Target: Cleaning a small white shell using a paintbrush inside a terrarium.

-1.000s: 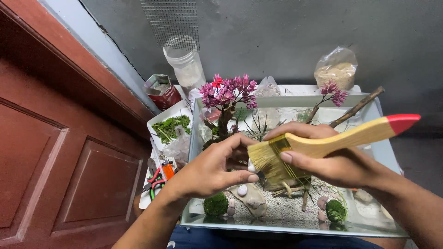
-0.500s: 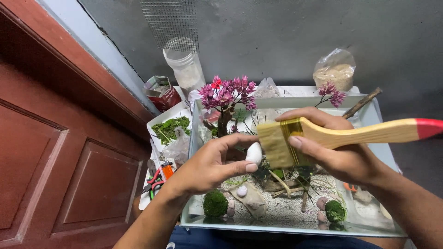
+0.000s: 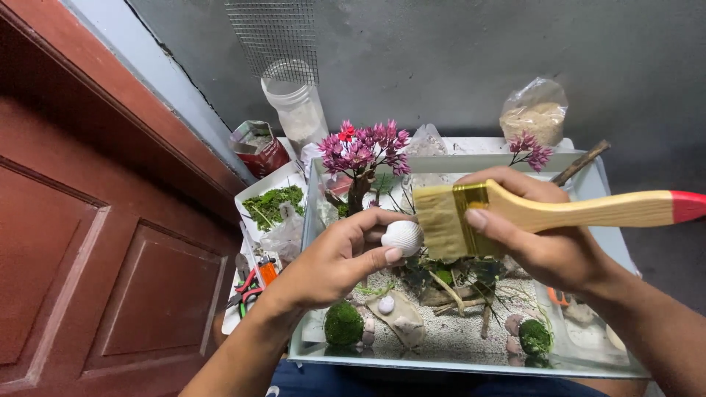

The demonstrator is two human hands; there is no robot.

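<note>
A white ribbed seashell point(image 3: 402, 237) sits pinched between the thumb and fingertips of the left hand point(image 3: 334, 261), held in the air above the middle of a glass tank point(image 3: 471, 362). Just beside it, nearly touching its right edge, are the pale bristles of a flat paintbrush point(image 3: 515, 213) with a brass ferrule, a light wooden handle and a red tip. The right hand point(image 3: 544, 239) is closed around the ferrule and the start of the handle, thumb on the near face. The red tip runs off the right edge of the view, so its end is cut off.

Below the hands, the tank floor is pale sand point(image 3: 456, 334) with driftwood pieces, small pebbles, a flat stone point(image 3: 401, 320) and two round moss balls point(image 3: 343, 324), one near the left front corner and one toward the right front. The hands and brush hide much of the tank's middle; the dark greenery under them is hard to make out. A small tree with pink-purple blossoms point(image 3: 364, 151) rises at the back left of the tank, and a smaller pink sprig point(image 3: 531, 149) stands at the back right beside a bare stick point(image 3: 581, 163).

Outside the tank, to its left, a white tray holds green moss point(image 3: 271, 204), with red-handled pliers point(image 3: 246, 288) nearer the front. Behind stand a clear plastic jar point(image 3: 296, 103), a torn red packet point(image 3: 256, 145), a bag of sandy grains point(image 3: 535, 110) and wire mesh point(image 3: 272, 33) against the grey wall. A red-brown door point(image 3: 95, 242) fills the left side.
</note>
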